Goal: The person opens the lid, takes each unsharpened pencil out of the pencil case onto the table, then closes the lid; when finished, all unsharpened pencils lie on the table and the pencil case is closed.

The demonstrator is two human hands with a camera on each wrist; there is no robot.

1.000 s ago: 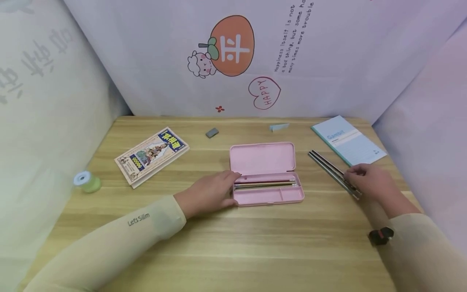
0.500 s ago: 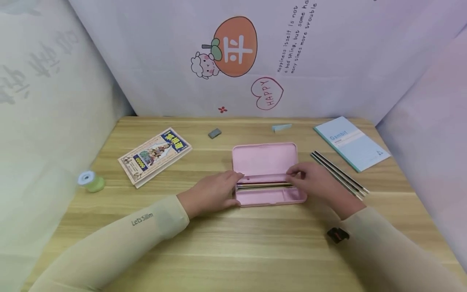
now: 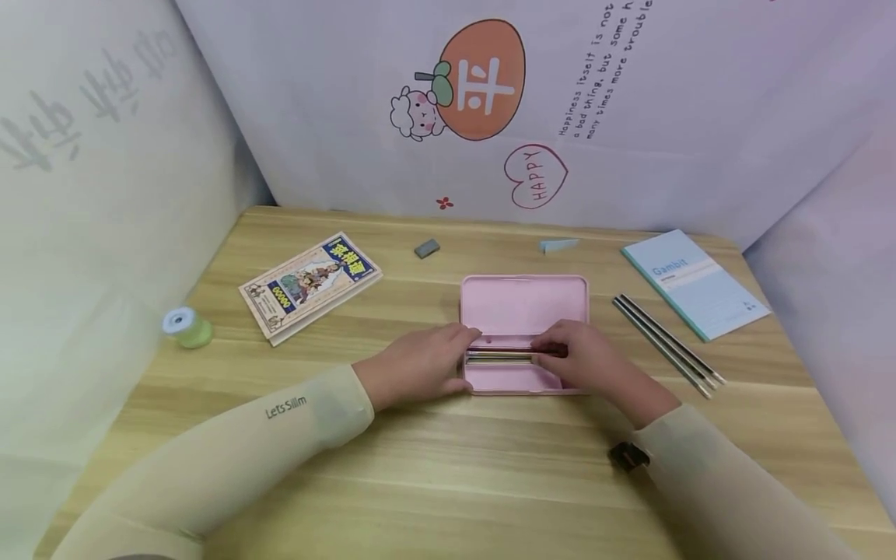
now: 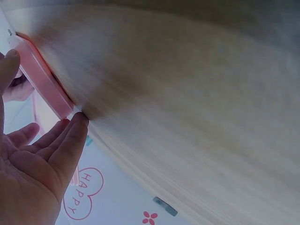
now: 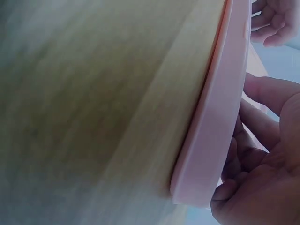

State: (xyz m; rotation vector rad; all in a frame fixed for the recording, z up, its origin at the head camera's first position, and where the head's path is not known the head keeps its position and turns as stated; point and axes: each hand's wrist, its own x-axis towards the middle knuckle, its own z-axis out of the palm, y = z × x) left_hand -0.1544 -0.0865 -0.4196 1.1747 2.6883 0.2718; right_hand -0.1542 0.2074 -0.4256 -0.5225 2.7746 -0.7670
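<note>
Pencil case (image 3: pixel 521 315) lies partly under the right hand (image 3: pixel 586 358).

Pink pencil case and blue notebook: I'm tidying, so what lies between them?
Three dark pencils lie between the pencil case and the notebook; the head view shows this.

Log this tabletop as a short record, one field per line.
Case: pink pencil case, lid open
Inside: several pencils
Left hand: holding the case's left end
Right hand: in the case, over the pencils; grip unclear
Loose: three pencils right of the case, near the blue notebook
Back edge: gray block, small pale-blue item
Left side: illustrated book, green jar
</note>
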